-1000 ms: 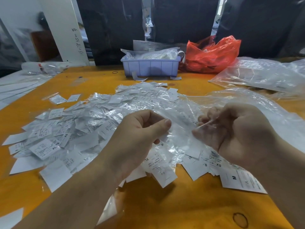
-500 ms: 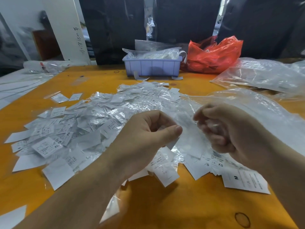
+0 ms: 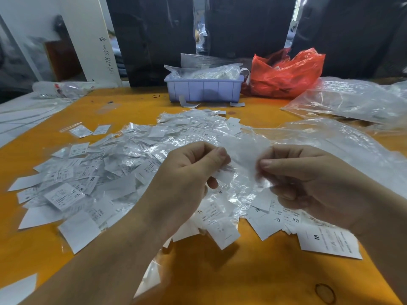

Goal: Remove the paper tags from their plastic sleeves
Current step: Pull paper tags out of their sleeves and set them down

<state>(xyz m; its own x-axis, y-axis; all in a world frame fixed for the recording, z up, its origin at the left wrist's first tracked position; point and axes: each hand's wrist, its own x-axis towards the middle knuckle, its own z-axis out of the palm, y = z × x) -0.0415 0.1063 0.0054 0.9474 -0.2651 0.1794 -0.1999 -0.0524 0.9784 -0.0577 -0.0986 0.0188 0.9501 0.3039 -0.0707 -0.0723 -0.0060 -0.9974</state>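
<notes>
Hands are sitting closer together than a second ago, above the tag pile [image 3: 114, 172] covering the orange tabletop [image 3: 253, 278]. Left hand [image 3: 187, 183] and right hand [image 3: 308, 181] fingers are each pinching one plastic sleeve [image 3: 244, 155] stretched between them; tag inside is blurred.

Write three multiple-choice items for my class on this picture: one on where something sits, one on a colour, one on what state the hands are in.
1. Where is the lilac tray?
A. at the table's far edge, left of the red bag
B. under the right hand
C. on the floor

2. What colour is the table?
A. green
B. orange
C. black

3. What are the left hand and the right hand doing?
A. lying flat
B. pinching a sleeved tag between them
C. gripping the tray

Answers: 1 A, tray stands beside the bag; 2 B, bare surface is orange; 3 B, each hand's fingertips meet on it.
</notes>
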